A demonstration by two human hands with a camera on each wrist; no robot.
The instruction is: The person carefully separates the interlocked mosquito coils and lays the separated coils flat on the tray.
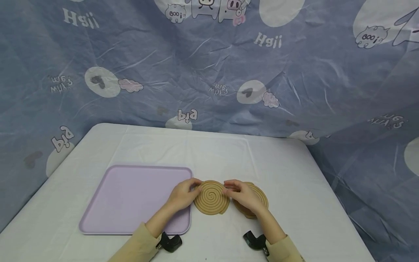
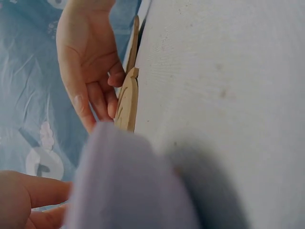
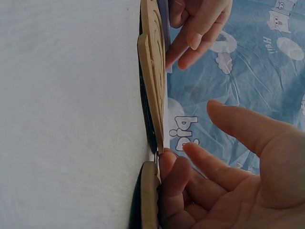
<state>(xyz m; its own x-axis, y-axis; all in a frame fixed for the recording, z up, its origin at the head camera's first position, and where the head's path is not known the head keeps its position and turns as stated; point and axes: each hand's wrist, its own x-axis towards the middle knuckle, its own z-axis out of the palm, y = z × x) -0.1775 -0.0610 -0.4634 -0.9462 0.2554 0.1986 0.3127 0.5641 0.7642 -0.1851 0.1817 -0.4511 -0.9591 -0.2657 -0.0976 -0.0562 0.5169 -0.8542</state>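
Observation:
Two tan spirals resembling mosquito coils lie flat on the white table. My left hand (image 1: pixel 182 193) has its fingers and thumb at the upper left edge of the middle coil (image 1: pixel 211 197). Over the other coil (image 1: pixel 262 198) reaches my right hand (image 1: pixel 243 194), its fingertips at the middle coil's right edge. In the right wrist view, the right hand (image 3: pixel 238 176) has its thumb spread well apart and bent fingers low beside the coils. The left hand (image 3: pixel 205 28) shows relaxed fingers there. A blurred tray rim partly hides the left hand (image 2: pixel 33 200) in the left wrist view.
A lilac tray (image 1: pixel 137 196) lies left of the coils, partly under my left forearm. Black wrist mounts (image 1: pixel 171 243) sit at both sleeves. A blue patterned sheet (image 1: pixel 209 65) hangs behind the white table (image 1: pixel 288 171).

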